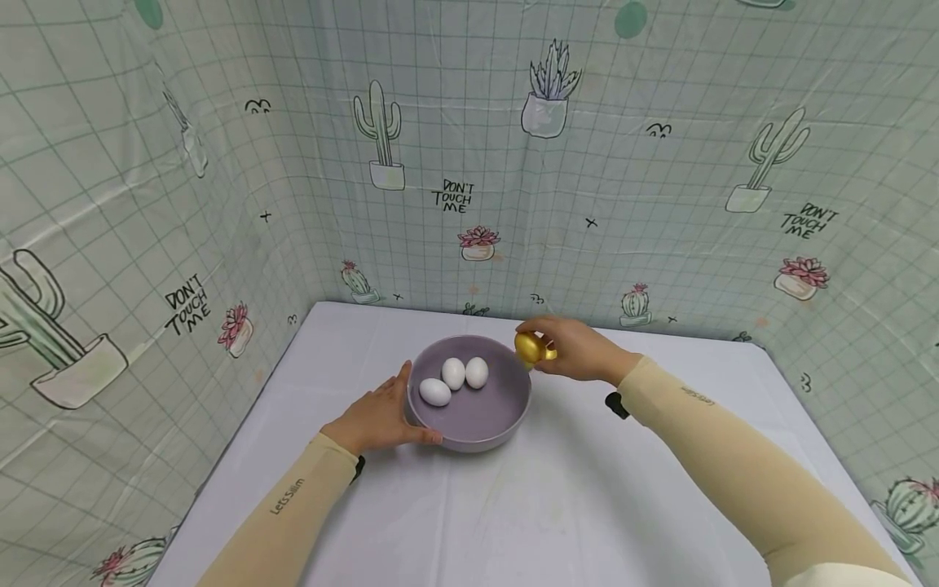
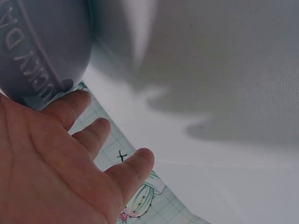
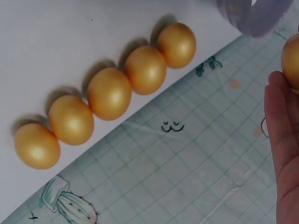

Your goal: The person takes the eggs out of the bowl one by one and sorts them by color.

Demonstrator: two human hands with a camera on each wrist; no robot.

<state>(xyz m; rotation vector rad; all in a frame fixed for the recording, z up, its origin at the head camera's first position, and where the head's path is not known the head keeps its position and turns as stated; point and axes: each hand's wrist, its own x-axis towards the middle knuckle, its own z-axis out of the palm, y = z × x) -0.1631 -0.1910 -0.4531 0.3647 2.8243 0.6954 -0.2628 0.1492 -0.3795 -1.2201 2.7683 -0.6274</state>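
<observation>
Smooth satin mauve bowl [image 1: 480, 420], perhaps glazed ceramic, smooth white eggs [image 1: 453, 373] from nine to twelve o'clock inside, shiny metallic-gold egg [image 1: 528, 346] at two o'clock, creased cloth backdrop [image 1: 499, 171]

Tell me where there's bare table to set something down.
Widest: the near stretch of table, between the left sleeve and right sleeve, in front of the bowl. Another lies between the left hand and the table's left edge. Crowded: around the right hand, holding a gold egg, and along the row of five gold eggs in the right wrist view.
</observation>
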